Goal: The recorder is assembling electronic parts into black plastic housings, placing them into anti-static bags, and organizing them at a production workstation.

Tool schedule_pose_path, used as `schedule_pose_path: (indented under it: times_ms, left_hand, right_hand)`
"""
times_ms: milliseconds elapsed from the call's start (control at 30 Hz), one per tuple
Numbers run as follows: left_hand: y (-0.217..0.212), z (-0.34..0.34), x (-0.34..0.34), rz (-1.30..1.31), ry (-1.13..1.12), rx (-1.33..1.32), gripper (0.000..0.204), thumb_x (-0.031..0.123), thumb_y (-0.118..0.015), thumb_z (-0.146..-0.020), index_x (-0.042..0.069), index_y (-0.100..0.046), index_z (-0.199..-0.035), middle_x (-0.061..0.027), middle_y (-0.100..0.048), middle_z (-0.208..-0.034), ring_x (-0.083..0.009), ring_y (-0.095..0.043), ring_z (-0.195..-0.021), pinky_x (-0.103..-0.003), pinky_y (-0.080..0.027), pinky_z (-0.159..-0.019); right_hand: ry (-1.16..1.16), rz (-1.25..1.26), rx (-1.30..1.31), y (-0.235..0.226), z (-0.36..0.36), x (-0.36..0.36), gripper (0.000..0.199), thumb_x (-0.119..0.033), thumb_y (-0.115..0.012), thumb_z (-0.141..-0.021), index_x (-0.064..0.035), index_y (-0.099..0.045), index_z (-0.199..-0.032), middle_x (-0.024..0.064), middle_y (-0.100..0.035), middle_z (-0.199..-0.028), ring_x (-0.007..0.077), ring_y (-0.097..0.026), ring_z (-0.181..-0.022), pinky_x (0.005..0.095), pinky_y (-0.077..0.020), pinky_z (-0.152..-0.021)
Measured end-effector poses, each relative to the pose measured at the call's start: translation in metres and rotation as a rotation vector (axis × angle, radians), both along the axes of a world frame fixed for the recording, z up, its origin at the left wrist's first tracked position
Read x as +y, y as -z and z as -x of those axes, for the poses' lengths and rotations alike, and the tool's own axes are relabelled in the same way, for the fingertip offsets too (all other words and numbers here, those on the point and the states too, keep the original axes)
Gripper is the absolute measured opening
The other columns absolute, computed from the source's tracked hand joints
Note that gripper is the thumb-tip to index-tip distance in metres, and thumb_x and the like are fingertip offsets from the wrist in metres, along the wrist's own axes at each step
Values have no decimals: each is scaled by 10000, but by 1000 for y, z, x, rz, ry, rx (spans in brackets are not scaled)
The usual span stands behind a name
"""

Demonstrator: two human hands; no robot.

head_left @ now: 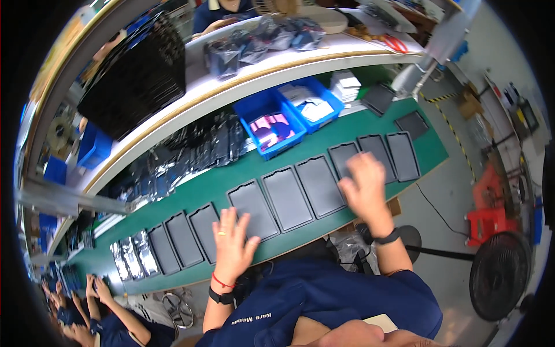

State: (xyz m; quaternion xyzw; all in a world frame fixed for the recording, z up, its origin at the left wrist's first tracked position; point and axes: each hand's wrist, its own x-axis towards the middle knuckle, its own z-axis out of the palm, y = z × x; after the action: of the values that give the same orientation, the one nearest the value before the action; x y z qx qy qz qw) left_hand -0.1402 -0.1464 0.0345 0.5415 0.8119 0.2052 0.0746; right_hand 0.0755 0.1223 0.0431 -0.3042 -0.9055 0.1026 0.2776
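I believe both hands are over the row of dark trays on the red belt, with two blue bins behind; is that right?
Not quite: the belt is green, not red, as the head view shows. Both the left hand and right hand are over the dark trays, with two blue bins behind.

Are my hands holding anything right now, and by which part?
Nothing is gripped. The left hand lies flat on a dark tray; the blurred right hand hovers over another tray.
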Motion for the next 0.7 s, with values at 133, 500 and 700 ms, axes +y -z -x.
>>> schedule_pose_path:
  times_ms: [133,500,700]
  left_hand:
    - [-20,-29,56,85,405,-70,613,321,-665,-771,151,-431,-1312,-202,-231,-1437,-401,-176,-1340,-611,-129,-1032]
    - [21,-15,39,126,271,-108,620,372,-648,-782,158,-429,-1320,-222,-160,-1452,-426,-96,-1349,-630,-119,-1024]
    - [8,-5,20,-95,107,-149,583,337,-659,-781,127,-462,-1288,-223,-232,-1425,-407,-135,-1346,-588,-110,-1046]
  right_hand:
    - [750,-61,-296,33,-69,81,567,-503,-517,-833,-165,-479,-1287,221,-299,-1404,411,-241,-1304,660,-140,-990]
    - [708,286,-564,9,-34,59,691,-564,-489,-813,-201,-332,-1380,197,-286,-1416,390,-238,-1311,662,-186,-971]
    - [-114,-51,-22,-54,86,54,399,-136,-675,-726,10,-572,-1083,203,-611,-994,360,-573,-954,418,-454,-832]
